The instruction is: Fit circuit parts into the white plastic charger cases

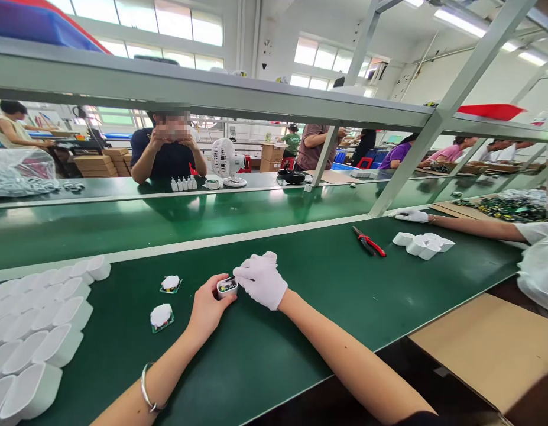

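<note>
My left hand, bare with a bangle on the wrist, grips a small white oval plastic housing over the green bench. Electronic parts show inside its open top. My right hand, in a white glove, is at the housing's right rim with its fingers pinched together. What those fingertips hold, if anything, is hidden. Left of my hands lie two small circuit boards, one farther off and one nearer, each topped with a white piece.
Rows of white oval housings cover the bench at left. Red-handled pliers and several white housings lie at right, near a co-worker's gloved hand. A metal shelf frame crosses above; a person sits opposite.
</note>
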Tool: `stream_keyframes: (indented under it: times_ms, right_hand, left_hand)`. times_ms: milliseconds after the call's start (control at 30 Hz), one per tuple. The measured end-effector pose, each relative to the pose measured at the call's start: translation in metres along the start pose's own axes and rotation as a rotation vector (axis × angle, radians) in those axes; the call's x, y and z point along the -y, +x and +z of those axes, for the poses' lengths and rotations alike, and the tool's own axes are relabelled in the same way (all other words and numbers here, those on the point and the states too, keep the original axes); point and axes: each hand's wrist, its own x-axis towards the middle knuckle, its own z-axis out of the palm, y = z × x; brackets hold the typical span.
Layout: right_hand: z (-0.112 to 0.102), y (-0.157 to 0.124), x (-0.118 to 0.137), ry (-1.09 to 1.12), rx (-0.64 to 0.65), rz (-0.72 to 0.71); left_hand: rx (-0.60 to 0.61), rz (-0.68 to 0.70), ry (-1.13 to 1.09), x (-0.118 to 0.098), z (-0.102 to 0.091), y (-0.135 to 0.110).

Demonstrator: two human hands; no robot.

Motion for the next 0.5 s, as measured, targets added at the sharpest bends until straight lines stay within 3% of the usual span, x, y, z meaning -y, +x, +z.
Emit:
stream_keyframes:
  times_ms: [233, 367, 500]
  right_hand:
    - [-0.005, 0.003, 0.0, -0.046, 0.021, -0.012]
    - [-0.008, 0.004, 0.0, -0.039, 0.113, -0.007]
    - [-0.02, 0.005, -0.004, -0.069, 0.162, 0.123]
  left_hand:
    - [-0.006, -0.006, 0.037, 0.0, -0.001, 0.0]
    - [-0.003, -0.001, 0.049, -0.001, -0.001, 0.001]
    - [-0.001, 0.006, 0.114, 0.002, -0.008, -0.002]
